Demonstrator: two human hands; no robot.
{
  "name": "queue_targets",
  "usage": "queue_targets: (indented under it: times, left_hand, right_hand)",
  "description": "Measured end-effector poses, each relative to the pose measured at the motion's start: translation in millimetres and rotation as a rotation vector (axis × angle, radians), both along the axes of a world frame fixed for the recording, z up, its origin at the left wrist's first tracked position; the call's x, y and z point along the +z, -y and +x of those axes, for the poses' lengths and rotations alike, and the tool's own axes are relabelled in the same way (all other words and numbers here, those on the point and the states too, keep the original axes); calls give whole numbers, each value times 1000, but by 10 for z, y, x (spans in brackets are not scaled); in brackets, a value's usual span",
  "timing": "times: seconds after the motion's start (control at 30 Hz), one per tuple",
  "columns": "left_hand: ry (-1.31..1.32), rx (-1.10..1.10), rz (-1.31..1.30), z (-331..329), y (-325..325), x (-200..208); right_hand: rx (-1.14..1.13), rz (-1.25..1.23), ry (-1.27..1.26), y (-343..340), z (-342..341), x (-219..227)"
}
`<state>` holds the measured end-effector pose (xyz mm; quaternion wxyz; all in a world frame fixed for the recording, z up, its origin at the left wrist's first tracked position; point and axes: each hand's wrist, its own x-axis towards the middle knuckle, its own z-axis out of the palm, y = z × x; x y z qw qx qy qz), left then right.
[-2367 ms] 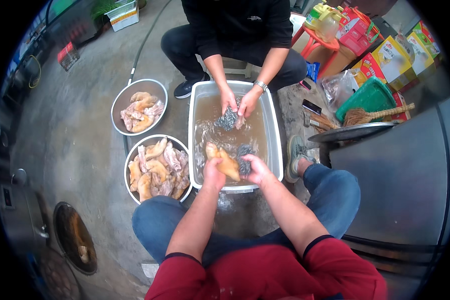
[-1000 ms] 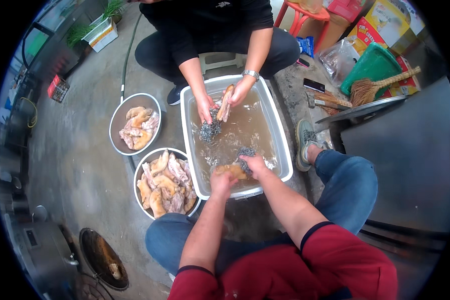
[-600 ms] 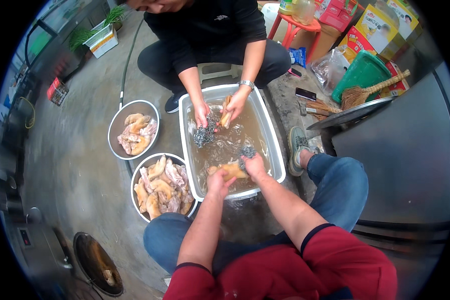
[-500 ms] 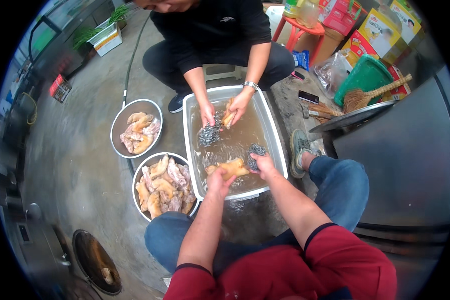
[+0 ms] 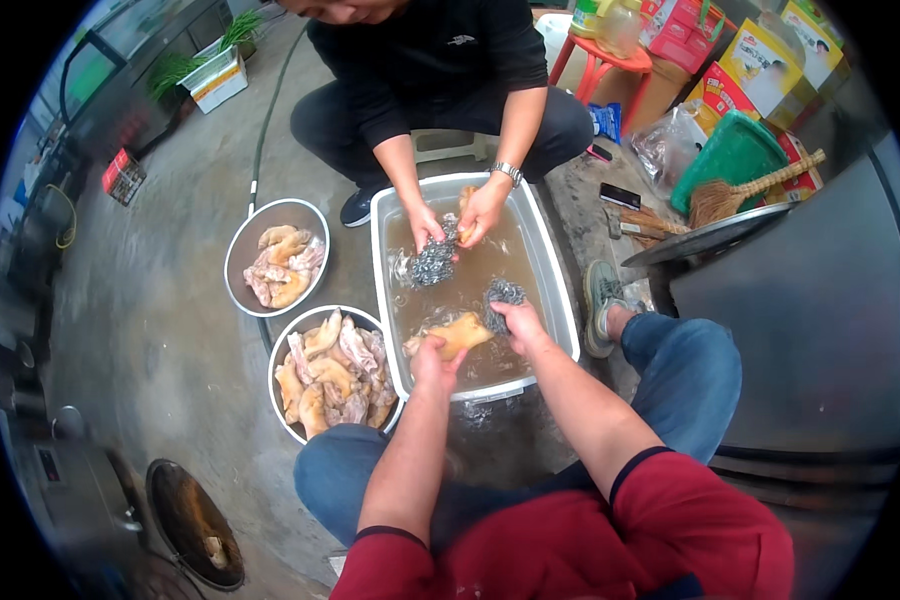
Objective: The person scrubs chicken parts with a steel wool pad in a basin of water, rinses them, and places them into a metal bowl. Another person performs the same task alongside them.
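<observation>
My left hand (image 5: 435,367) grips a yellowish pig's trotter (image 5: 462,335) at the water's surface, near the close end of a white plastic tub (image 5: 562,300). Murky brown water fills the tub. In my right hand (image 5: 521,325) is a grey steel-wool scourer (image 5: 505,296), held against the trotter's right end. Across the tub, another person's hands (image 5: 482,208) hold a second trotter (image 5: 467,196) and a larger metal scourer (image 5: 434,263). The fingertips of my left hand are partly hidden beneath the trotter.
Left of the tub stand two round metal basins, a nearer one (image 5: 274,390) and a farther one (image 5: 228,262), both holding trotters. A hose (image 5: 261,150) runs along the floor. At right are a broom (image 5: 715,200), a phone (image 5: 620,196) and a red stool (image 5: 595,68). An open round drum (image 5: 160,500) sits lower left.
My right hand has drawn the scourer slightly left and up, onto the trotter's end. The other person's scourer has shifted a little to the right and closer to their trotter.
</observation>
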<state>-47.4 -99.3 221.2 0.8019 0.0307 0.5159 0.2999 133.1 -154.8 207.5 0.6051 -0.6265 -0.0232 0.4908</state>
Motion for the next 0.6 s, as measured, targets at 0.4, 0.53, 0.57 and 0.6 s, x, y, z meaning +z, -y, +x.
queue_targets:
  times: [0.4,0.53,0.57,0.6]
  left_hand:
    - [5,-183,24,-49,60,94]
    - [2,-254,12,-7,17,-53]
    - [4,-282,5,51,14,-52]
    - [6,-311,-2,117,38,-40]
  right_hand:
    - [103,-132,-48,87,131,249]
    - [537,-55,250,238,209,97]
    - [651,-85,486,290,217,-116]
    - [596,-15,586,347,250,-321]
